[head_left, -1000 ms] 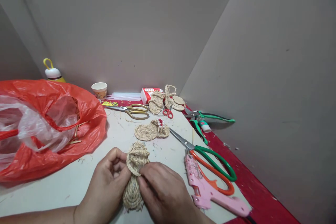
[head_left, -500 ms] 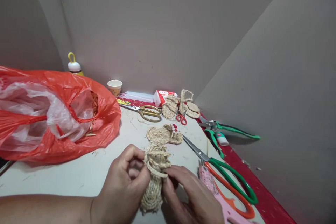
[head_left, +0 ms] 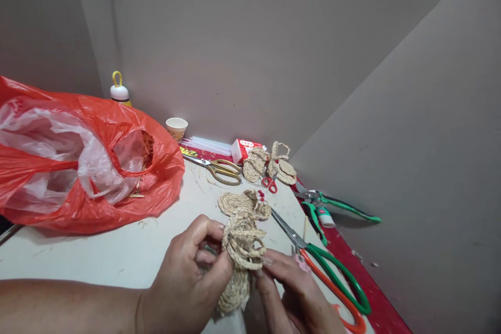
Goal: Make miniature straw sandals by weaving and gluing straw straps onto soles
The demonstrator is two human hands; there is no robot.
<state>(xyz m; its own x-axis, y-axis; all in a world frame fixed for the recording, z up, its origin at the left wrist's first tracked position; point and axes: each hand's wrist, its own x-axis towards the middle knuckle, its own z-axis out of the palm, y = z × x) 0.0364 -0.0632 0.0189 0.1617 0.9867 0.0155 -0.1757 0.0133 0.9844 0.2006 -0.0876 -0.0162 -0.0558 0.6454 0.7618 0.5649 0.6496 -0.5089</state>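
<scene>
A small braided straw sandal [head_left: 236, 288] with looped straps hangs between my hands, its sole pointing toward me. On its left edge, my left hand [head_left: 190, 271] is closed, pinching the strap ends and the sole's side between thumb and fingers. My right hand [head_left: 295, 287] pinches the straps' right ends between thumb and forefinger. Just beyond lies another straw sandal [head_left: 234, 204], with red and white beads on its strap. Green-handled scissors [head_left: 340, 271] lie right of the held sandal, beside an orange handle [head_left: 324, 284].
A red plastic bag [head_left: 168, 188] fills the left side. Toward the back are gold-handled scissors [head_left: 225, 171], a paper cup [head_left: 177, 128], a red-and-white packet [head_left: 242, 150], more straw pieces [head_left: 255, 164] and small red scissors [head_left: 270, 183]. Green-handled pruners [head_left: 348, 207] lie against the right wall.
The held sandal has been tilted, with its looped straps now spread further apart. Both hands stay on it. The view has shifted slightly.
</scene>
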